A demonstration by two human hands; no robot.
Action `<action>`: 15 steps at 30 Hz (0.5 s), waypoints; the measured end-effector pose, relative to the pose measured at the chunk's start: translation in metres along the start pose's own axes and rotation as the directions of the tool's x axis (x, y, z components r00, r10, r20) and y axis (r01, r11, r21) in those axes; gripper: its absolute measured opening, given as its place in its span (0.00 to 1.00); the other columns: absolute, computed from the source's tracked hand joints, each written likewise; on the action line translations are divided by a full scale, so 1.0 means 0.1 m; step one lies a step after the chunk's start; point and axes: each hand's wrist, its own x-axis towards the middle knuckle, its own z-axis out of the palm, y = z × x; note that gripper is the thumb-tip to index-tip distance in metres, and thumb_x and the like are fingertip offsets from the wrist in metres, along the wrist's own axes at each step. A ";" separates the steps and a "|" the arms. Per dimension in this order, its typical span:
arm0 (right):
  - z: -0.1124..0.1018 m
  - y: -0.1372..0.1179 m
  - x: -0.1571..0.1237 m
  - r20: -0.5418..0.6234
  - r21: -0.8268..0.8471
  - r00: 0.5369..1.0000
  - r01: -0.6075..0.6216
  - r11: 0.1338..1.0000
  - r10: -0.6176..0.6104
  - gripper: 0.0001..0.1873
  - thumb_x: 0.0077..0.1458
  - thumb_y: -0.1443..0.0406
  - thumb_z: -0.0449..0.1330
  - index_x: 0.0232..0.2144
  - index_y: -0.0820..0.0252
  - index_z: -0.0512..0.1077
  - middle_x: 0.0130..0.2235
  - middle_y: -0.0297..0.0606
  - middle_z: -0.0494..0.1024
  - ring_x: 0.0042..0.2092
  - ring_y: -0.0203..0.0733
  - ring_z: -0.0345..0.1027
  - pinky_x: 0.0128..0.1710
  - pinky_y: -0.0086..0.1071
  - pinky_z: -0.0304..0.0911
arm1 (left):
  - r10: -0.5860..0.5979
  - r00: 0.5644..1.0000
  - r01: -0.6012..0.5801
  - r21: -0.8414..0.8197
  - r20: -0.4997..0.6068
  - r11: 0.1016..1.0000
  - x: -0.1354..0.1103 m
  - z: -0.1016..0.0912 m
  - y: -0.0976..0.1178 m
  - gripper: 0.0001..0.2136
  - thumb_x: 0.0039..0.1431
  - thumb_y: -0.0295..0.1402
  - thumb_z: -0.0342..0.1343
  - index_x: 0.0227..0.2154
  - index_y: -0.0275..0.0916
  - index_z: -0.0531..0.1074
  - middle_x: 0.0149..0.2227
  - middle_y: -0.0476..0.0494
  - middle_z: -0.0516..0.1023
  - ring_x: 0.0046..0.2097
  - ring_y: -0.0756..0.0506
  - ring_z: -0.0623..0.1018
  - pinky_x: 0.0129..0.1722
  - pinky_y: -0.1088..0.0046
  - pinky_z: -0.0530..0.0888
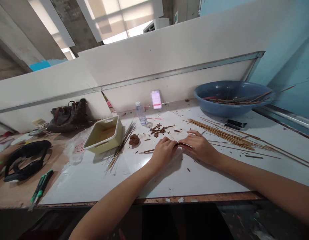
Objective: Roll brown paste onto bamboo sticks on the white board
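My left hand (165, 150) and my right hand (198, 146) meet low over the white board, with fingers bent around a thin dark brown stick (186, 145). Most of its length is hidden by the fingers. Left of my left wrist, a slim brown rod (147, 151) pokes out; I cannot tell whether it joins the held stick. Short broken brown pieces (158, 130) lie scattered just beyond my hands, beside a crumbly brown lump (134, 140). To the right of my right hand rests a bundle of long tan sticks (219, 134).
A clear bottle (141, 115) and a blurred phone (156, 99) stand behind. Left are thin wires (121, 145), a yellow-green bin (103, 148), a brown bag (69, 120), black headgear (27, 160), green-black tools (41, 186) and another person's hand (16, 149). A blue basin (219, 108) holds sticks at right.
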 end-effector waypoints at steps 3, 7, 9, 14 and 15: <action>-0.01 0.00 0.00 -0.005 0.012 1.000 0.024 1.000 -0.024 0.10 0.77 0.65 0.60 0.52 0.55 0.81 0.40 0.36 0.89 0.38 0.44 0.80 0.63 0.51 0.68 | 0.024 1.000 -0.024 -0.009 -0.007 1.000 0.01 0.00 0.00 0.06 0.76 0.30 0.59 0.45 0.41 0.82 0.37 0.42 0.86 0.43 0.40 0.82 0.44 0.59 0.81; -0.03 0.01 -0.01 -0.001 0.008 0.999 0.053 0.999 -0.053 0.11 0.77 0.67 0.58 0.52 0.56 0.81 0.39 0.36 0.88 0.37 0.43 0.78 0.62 0.50 0.68 | 0.044 0.999 -0.044 -0.016 -0.003 0.999 0.01 -0.01 0.00 0.08 0.77 0.30 0.57 0.46 0.41 0.83 0.37 0.41 0.86 0.43 0.39 0.83 0.44 0.58 0.81; -0.03 0.02 -0.01 0.007 0.004 0.999 0.046 0.999 -0.046 0.11 0.77 0.67 0.58 0.52 0.56 0.81 0.38 0.36 0.88 0.37 0.43 0.78 0.62 0.50 0.68 | 0.037 0.999 -0.037 -0.020 -0.001 0.999 0.01 -0.02 -0.01 0.08 0.77 0.30 0.58 0.46 0.41 0.83 0.37 0.41 0.86 0.43 0.39 0.83 0.44 0.58 0.82; 0.01 0.05 0.00 0.053 -0.015 0.998 0.039 0.999 -0.038 0.13 0.79 0.66 0.56 0.55 0.58 0.80 0.38 0.37 0.87 0.38 0.44 0.80 0.64 0.51 0.66 | 0.000 1.000 0.000 -0.011 -0.002 1.000 0.01 0.01 -0.02 0.07 0.73 0.28 0.62 0.48 0.39 0.83 0.39 0.41 0.88 0.43 0.39 0.82 0.44 0.58 0.82; 0.02 0.06 -0.01 0.062 -0.023 0.997 0.040 0.999 -0.038 0.13 0.79 0.65 0.56 0.56 0.58 0.80 0.38 0.38 0.87 0.38 0.44 0.80 0.64 0.52 0.66 | -0.007 1.000 0.007 -0.014 -0.004 1.000 0.00 0.01 -0.02 0.06 0.72 0.27 0.62 0.47 0.39 0.83 0.39 0.41 0.88 0.42 0.39 0.82 0.43 0.59 0.82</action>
